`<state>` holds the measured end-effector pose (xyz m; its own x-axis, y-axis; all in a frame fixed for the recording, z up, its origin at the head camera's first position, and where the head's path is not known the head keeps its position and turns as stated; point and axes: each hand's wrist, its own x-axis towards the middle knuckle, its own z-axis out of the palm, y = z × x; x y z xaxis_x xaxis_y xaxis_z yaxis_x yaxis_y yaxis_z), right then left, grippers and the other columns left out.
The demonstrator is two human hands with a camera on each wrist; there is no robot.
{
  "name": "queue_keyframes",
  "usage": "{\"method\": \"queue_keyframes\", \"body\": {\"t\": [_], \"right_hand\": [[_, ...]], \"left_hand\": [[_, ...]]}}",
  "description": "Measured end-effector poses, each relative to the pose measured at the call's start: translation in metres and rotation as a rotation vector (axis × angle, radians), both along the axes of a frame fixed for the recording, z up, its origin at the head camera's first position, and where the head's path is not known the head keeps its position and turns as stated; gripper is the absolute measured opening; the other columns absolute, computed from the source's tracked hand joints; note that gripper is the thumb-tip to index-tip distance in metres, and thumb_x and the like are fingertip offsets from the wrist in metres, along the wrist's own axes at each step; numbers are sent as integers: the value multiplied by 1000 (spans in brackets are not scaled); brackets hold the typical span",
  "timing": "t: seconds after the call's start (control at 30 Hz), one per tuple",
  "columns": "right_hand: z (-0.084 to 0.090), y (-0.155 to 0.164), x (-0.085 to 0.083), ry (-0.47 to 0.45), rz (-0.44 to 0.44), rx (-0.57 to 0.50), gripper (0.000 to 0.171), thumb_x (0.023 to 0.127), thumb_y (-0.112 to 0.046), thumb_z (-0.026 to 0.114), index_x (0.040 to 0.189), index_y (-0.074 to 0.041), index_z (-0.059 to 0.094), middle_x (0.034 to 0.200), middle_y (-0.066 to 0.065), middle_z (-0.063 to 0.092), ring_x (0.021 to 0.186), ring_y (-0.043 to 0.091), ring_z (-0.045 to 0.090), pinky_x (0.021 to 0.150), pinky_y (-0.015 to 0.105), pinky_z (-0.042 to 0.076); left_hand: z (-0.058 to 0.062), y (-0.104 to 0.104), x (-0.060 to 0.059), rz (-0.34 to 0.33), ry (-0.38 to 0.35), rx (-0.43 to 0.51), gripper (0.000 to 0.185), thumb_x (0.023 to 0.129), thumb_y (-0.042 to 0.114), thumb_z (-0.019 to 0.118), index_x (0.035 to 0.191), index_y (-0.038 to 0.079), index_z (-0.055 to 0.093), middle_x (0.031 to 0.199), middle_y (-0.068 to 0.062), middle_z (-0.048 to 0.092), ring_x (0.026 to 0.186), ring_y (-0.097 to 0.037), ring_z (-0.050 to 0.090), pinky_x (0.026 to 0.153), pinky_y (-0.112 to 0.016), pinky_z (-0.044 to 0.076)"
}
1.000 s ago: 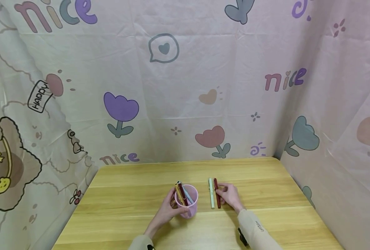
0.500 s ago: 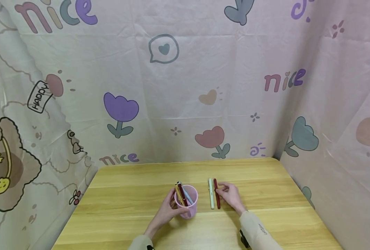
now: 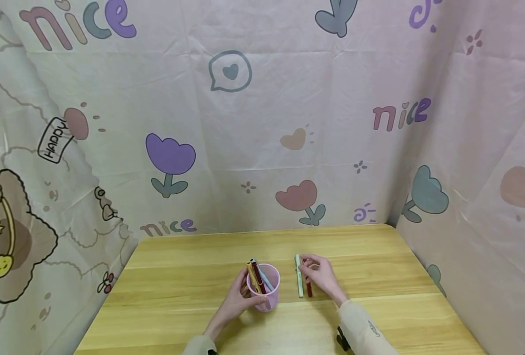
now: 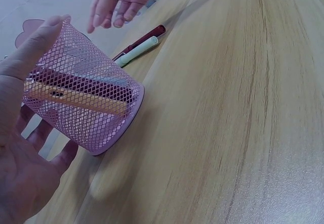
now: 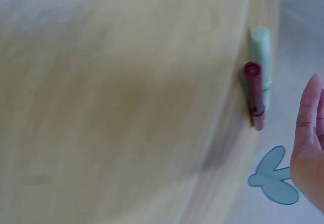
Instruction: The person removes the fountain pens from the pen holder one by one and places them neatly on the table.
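the fingers [image 4: 109,9] of the right hand [image 3: 317,274] are extended and relaxed, poised just above the dark red pen [image 3: 308,288]. they grasp nothing; in the left wrist view a gap shows between the fingertips and the pen. the dark red pen lies on the desk [image 3: 377,276] touching the pale green pen [image 3: 298,281], the two parallel, just to the right of the pink mesh pen cup [image 3: 264,291].

judged step: reaching for a loose pen. the next move calls for lowering the fingers, pinching one barrel without rolling its neighbour, and lifting it clear.

the left hand [image 3: 240,298] has thumb and fingers wrapped around the wall of the pen cup, which appears upright in the head view. a yellow pen [image 4: 76,97], a dark red one and a light blue one stand inside.

pose: the right palm faces down, its wrist behind the pens and its sleeved forearm running back to the near desk edge. the left forearm comes in from the near left.
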<state>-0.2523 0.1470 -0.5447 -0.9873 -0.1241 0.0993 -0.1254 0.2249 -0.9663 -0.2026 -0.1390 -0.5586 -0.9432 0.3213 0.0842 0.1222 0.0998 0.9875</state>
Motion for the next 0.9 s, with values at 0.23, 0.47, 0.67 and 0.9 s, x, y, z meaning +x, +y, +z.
{"method": "queue_keyframes", "body": {"t": [0.23,0.47,0.67,0.9], "right_hand": [[14,-8,5,20,37,-21,42,90,0,70,128,12,59,94,23,66,66,18,65,61,42,65],[24,-17,12,31,83,-30,42,91,-4,70,130,8,59,100,24,68,72,21,68,66,41,66],[33,-26,18,80,141,-46,43,91,-6,71,128,11,59,100,27,67,72,21,68,62,38,65],[39,-38,21,131,214,-17,42,92,-7,70,127,12,59,102,30,66,73,17,68,62,43,65]], "left_hand": [[1,0,1,2,3,-9,106,80,13,85,158,-3,15,159,-35,26,144,-53,34,119,-60,34],[1,0,2,-3,23,-25,103,81,15,84,157,-4,17,157,-37,29,142,-56,35,118,-63,35],[0,0,1,0,9,-17,103,80,15,85,157,-1,18,157,-35,31,143,-54,36,119,-62,34],[-1,1,-1,7,-5,-11,103,80,13,85,157,-1,18,158,-34,31,143,-53,37,119,-61,35]]}}
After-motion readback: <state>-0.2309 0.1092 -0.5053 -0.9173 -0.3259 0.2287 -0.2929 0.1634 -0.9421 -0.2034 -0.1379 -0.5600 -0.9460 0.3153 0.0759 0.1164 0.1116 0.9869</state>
